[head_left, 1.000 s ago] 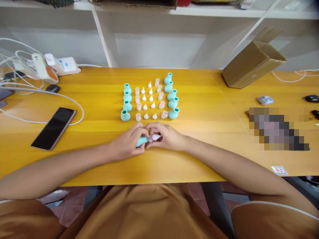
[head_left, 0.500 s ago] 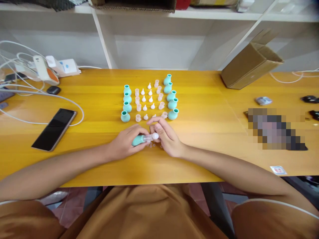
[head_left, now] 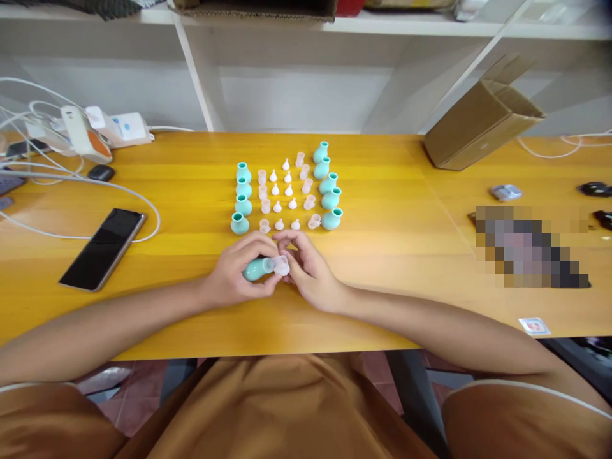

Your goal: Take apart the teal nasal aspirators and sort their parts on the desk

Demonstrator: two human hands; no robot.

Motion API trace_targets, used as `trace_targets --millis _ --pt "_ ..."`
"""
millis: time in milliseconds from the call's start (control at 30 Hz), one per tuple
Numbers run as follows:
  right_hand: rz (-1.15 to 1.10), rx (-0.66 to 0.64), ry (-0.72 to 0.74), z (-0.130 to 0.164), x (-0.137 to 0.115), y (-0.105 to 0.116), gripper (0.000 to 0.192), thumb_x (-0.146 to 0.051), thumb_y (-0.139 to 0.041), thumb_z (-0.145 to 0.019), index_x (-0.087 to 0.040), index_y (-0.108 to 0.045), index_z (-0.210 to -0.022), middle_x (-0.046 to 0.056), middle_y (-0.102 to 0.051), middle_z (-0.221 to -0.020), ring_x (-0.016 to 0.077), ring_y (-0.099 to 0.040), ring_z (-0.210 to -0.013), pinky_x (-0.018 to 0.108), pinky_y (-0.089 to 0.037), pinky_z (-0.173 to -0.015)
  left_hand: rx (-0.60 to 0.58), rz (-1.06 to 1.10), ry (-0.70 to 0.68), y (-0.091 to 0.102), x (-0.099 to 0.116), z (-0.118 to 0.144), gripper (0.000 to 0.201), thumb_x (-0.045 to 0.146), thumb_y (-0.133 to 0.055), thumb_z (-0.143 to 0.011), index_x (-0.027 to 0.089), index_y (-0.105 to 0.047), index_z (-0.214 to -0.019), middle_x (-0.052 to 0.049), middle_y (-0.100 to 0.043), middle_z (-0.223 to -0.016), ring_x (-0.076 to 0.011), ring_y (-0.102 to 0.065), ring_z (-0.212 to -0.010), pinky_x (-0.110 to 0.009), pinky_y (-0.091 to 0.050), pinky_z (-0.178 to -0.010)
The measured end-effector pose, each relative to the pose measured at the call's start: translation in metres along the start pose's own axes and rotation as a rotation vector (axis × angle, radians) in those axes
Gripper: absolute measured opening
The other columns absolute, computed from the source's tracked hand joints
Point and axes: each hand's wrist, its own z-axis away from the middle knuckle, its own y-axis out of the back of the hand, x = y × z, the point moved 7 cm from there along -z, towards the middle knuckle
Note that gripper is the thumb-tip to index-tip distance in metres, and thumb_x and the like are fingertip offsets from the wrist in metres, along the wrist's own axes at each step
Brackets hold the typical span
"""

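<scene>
My left hand [head_left: 239, 271] is wrapped round the teal squeeze bulb [head_left: 257, 269] of a nasal aspirator, which lies tilted with its neck to the right. A clear plastic piece [head_left: 280, 264] sits at the bulb's neck. My right hand [head_left: 308, 271] pinches the far end of that clear piece between thumb and fingers. Just beyond my hands stand teal bulbs in a left column [head_left: 243, 205] and a right column [head_left: 331, 199]. Between them are rows of translucent cups [head_left: 265, 205] and small white tips [head_left: 292, 203].
A phone [head_left: 102, 248] lies on the left, with white cables and chargers [head_left: 131, 129] behind it. To the right are an open cardboard box [head_left: 478, 124], a small plastic packet [head_left: 505, 193] and a blurred-out dark item [head_left: 530, 248]. White shelving [head_left: 306, 95] runs along the back.
Both hands have shifted slightly left with the aspirator. A wider clear piece now shows at its end, where a white rounded tip showed before. Another white tip on the table is uncovered.
</scene>
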Motion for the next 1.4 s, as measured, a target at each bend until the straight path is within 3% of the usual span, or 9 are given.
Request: trace_targets --millis 67,167,300,433,800,1067,1400 --pt "0.093 0.042 0.076 0.000 -0.009 0.009 0.018 -0.029 -0.051 -0.114 -0.029 -0.047 -0.131 0.001 -0.049 -0.103 0.0130 -0.050 -0.070 0.026 -0.047 -0.058 -0.001 0.020 0.019 0.000 0.000 0.000 0.023 0.014 -0.077 -0.091 0.023 -0.069 -0.110 -0.004 -0.079 -0.105 -0.0178 -0.077 -0.094 -0.031 -0.064 -0.084" --pt "0.316 0.024 0.334 0.004 -0.040 0.025 0.012 -0.017 -0.057 -0.104 -0.026 -0.050 -0.104 0.002 -0.050 -0.099 0.0157 -0.050 -0.075 0.029 -0.043 -0.063 0.000 0.040 0.066 -0.001 -0.005 0.001 0.022 0.014 -0.076 -0.092 0.023 -0.068 -0.110 -0.004 -0.080 -0.104 -0.0171 -0.078 -0.092 -0.031 -0.064 -0.084" --pt "0.559 -0.393 0.550 0.017 -0.060 0.014 0.019 -0.008 -0.058 -0.085 -0.024 -0.049 -0.087 0.002 -0.050 -0.091 0.0164 -0.047 -0.073 0.031 -0.039 -0.063 -0.012 0.038 0.080 -0.002 -0.009 0.001 0.019 0.016 -0.077 -0.093 0.022 -0.068 -0.108 -0.004 -0.079 -0.102 -0.0168 -0.077 -0.091 -0.030 -0.063 -0.084" --pt "0.851 -0.510 0.675 0.027 -0.052 0.005 0.013 -0.012 -0.056 -0.086 -0.024 -0.053 -0.089 0.004 -0.054 -0.096 0.0182 -0.043 -0.071 0.033 -0.037 -0.061 -0.032 0.051 0.073 -0.002 -0.011 -0.002 0.017 0.014 -0.076 -0.094 0.021 -0.071 -0.108 -0.004 -0.078 -0.102 -0.0166 -0.076 -0.092 -0.030 -0.063 -0.086" --pt "1.126 -0.557 0.772 0.023 -0.036 0.003 0.013 -0.012 -0.053 -0.093 -0.023 -0.058 -0.089 0.003 -0.056 -0.087 0.0211 -0.041 -0.072 0.036 -0.036 -0.066 -0.031 -0.007 0.094 -0.002 -0.015 -0.002 0.012 0.017 -0.076 -0.096 0.021 -0.075 -0.108 -0.005 -0.079 -0.105 -0.0183 -0.076 -0.095 -0.033 -0.064 -0.089" --pt "1.068 -0.436 0.854 0.022 -0.044 0.006 0.012 -0.015 -0.054 -0.091 -0.024 -0.058 -0.085 0.004 -0.056 -0.087 0.0218 -0.041 -0.070 0.037 -0.036 -0.065 -0.094 0.034 0.122 -0.008 -0.017 -0.001 0.010 0.018 -0.080 -0.096 0.021 -0.074 -0.104 -0.004 -0.080 -0.101 -0.0165 -0.076 -0.091 -0.030 -0.062 -0.085" --pt "1.068 -0.506 0.822 0.019 -0.037 0.009 0.014 -0.014 -0.052 -0.089 -0.025 -0.059 -0.083 0.003 -0.059 -0.079 0.0209 -0.042 -0.066 0.036 -0.037 -0.065 -0.086 0.086 0.174 -0.004 -0.018 -0.003 0.010 0.021 -0.085 -0.096 0.020 -0.076 -0.098 -0.004 -0.080 -0.099 -0.0155 -0.076 -0.087 -0.028 -0.062 -0.083"
